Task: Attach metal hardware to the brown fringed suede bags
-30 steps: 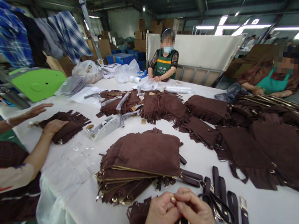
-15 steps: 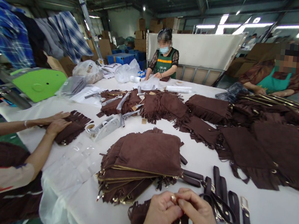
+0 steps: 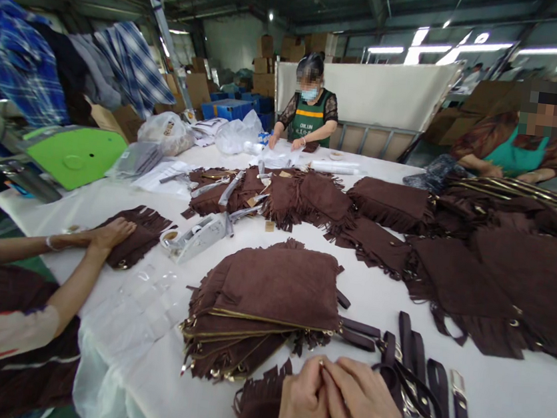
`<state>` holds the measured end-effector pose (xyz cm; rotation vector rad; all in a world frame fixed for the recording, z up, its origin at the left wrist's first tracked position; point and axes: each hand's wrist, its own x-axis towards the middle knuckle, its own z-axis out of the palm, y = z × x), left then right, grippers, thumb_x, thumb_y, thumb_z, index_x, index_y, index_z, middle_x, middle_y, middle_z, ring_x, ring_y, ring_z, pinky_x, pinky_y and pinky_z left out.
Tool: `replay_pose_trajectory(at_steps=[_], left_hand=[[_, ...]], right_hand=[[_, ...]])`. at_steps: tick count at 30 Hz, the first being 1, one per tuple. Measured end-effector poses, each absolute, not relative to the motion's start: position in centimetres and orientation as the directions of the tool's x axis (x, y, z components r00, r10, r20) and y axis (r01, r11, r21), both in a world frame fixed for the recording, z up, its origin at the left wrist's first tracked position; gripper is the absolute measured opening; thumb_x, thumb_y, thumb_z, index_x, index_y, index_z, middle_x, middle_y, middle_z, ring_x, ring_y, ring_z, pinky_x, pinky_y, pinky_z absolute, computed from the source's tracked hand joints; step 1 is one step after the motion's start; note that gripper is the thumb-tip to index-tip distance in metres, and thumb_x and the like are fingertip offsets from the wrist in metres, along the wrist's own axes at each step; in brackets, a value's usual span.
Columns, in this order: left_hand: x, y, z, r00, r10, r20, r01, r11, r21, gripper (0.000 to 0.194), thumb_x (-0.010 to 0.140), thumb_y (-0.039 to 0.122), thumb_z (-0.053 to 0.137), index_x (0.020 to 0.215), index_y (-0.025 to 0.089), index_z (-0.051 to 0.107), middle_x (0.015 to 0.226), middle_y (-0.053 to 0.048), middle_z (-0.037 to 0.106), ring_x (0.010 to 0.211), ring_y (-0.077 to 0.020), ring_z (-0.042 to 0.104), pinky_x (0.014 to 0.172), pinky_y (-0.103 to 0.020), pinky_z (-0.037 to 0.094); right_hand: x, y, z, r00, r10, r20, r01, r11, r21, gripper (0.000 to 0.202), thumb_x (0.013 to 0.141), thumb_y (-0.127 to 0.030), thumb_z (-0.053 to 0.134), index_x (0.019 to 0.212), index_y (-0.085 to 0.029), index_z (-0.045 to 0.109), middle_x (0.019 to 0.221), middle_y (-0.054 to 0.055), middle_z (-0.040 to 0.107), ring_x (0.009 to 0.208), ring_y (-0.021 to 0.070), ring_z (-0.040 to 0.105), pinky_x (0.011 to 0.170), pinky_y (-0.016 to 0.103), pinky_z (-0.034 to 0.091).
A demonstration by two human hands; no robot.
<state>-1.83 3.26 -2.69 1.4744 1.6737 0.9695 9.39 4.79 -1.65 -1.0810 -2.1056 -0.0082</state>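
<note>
Left hand [image 3: 303,410] and right hand [image 3: 366,413] touching at near table [image 3: 514,390] edge, on fringed pouch [image 3: 261,405]; pouch stack [image 3: 262,301] just behind; straps [image 3: 432,381] right; co-worker's hand [image 3: 112,234] far left on another pouch [image 3: 137,236].

Brown fringed bags [image 3: 268,295], white table [image 3: 513,397]

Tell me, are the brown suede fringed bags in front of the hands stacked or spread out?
Stacked. The brown suede fringed bags lie flat in an overlapping pile, their gold zipper edges fanned out layer on layer on the white table.
</note>
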Motion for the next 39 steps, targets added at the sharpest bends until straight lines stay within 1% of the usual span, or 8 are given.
replay_pose_trajectory(at_steps=[4, 8, 14, 23, 29, 32, 36, 39], left_hand=[[-1.6, 2.9, -4.1, -0.088, 0.948, 0.305, 0.607, -0.192, 0.772, 0.017, 0.082, 0.016, 0.036, 0.083, 0.017, 0.053, 0.054, -0.001, 0.062, 0.043, -0.0111, 0.053, 0.043, -0.020, 0.037], [-1.4, 2.8, -5.0, -0.079, 0.918, 0.388, 0.651, -0.248, 0.717, 0.015, 0.083, 0.015, 0.034, 0.081, 0.018, 0.048, 0.053, -0.001, 0.061, 0.041, -0.0111, 0.052, 0.043, -0.021, 0.037], [-1.4, 2.7, -4.8, -0.080, 0.955, 0.287, 0.550, -0.198, 0.811, 0.017, 0.084, 0.019, 0.032, 0.073, 0.020, 0.045, 0.049, 0.003, 0.054, 0.040, -0.0091, 0.045, 0.041, -0.020, 0.033], [-1.8, 2.8, -3.3, -0.112, 0.993, -0.029, 0.358, 0.068, 0.931, 0.015, 0.078, 0.025, 0.040, 0.066, 0.020, 0.046, 0.049, 0.008, 0.036, 0.045, -0.0069, 0.032, 0.046, -0.019, 0.030], [-2.4, 3.0, -2.7, -0.103, 0.985, -0.136, 0.321, 0.162, 0.933, 0.017, 0.077, 0.032, 0.043, 0.070, 0.019, 0.051, 0.053, 0.006, 0.043, 0.049, -0.0080, 0.041, 0.051, -0.020, 0.033], [-2.6, 3.2, -2.1, -0.049, 0.970, -0.237, 0.217, 0.242, 0.946, 0.013, 0.073, 0.030, 0.047, 0.070, 0.019, 0.052, 0.050, 0.007, 0.042, 0.048, -0.0079, 0.041, 0.050, -0.020, 0.032], [-2.5, 3.6, -1.5, -0.022, 0.943, -0.332, 0.038, 0.332, 0.942, 0.008, 0.067, 0.026, 0.052, 0.066, 0.018, 0.050, 0.050, 0.008, 0.042, 0.048, -0.0075, 0.039, 0.049, -0.019, 0.033], [-2.4, 3.7, -1.5, -0.004, 0.938, -0.345, -0.045, 0.345, 0.938, 0.011, 0.067, 0.027, 0.053, 0.066, 0.017, 0.050, 0.051, 0.008, 0.042, 0.048, -0.0073, 0.038, 0.049, -0.019, 0.033]], right_hand=[[9.3, 4.6, -1.7, -0.373, 0.698, 0.611, 0.688, 0.650, -0.322, 0.016, 0.080, -0.014, 0.051, 0.092, -0.011, 0.060, 0.080, 0.009, 0.063, 0.071, 0.0164, 0.059, 0.063, 0.030, 0.051], [9.1, 4.5, -1.5, -0.383, 0.689, 0.615, 0.677, 0.662, -0.321, 0.011, 0.078, -0.011, 0.053, 0.087, -0.013, 0.060, 0.076, 0.008, 0.062, 0.066, 0.0159, 0.057, 0.060, 0.030, 0.049], [8.4, 4.5, -1.6, -0.273, 0.684, 0.677, 0.651, 0.649, -0.393, 0.012, 0.076, -0.006, 0.052, 0.074, -0.017, 0.056, 0.066, 0.003, 0.058, 0.060, 0.0130, 0.052, 0.057, 0.027, 0.046], [7.5, 4.8, -0.7, -0.073, 0.822, 0.565, 0.610, 0.485, -0.627, 0.017, 0.077, -0.014, 0.046, 0.062, -0.020, 0.048, 0.056, -0.002, 0.053, 0.050, 0.0092, 0.053, 0.048, 0.019, 0.046], [8.8, 4.8, -2.6, -0.007, 0.955, 0.297, 0.630, 0.235, -0.740, 0.019, 0.073, -0.026, 0.049, 0.055, -0.021, 0.048, 0.047, -0.005, 0.050, 0.042, 0.0092, 0.050, 0.042, 0.018, 0.043], [9.7, 4.6, -3.4, 0.014, 0.984, 0.178, 0.632, 0.129, -0.764, 0.020, 0.074, -0.030, 0.050, 0.057, -0.020, 0.052, 0.047, -0.005, 0.053, 0.042, 0.0095, 0.051, 0.042, 0.017, 0.044], [9.8, 4.6, -2.5, 0.017, 0.964, 0.265, 0.593, 0.204, -0.779, 0.019, 0.077, -0.028, 0.050, 0.060, -0.020, 0.053, 0.049, -0.005, 0.053, 0.042, 0.0090, 0.051, 0.041, 0.016, 0.044], [9.4, 4.5, -1.2, -0.093, 0.930, 0.356, 0.533, 0.349, -0.771, 0.012, 0.081, -0.023, 0.048, 0.073, -0.020, 0.056, 0.063, -0.001, 0.060, 0.054, 0.0102, 0.057, 0.049, 0.017, 0.049]])
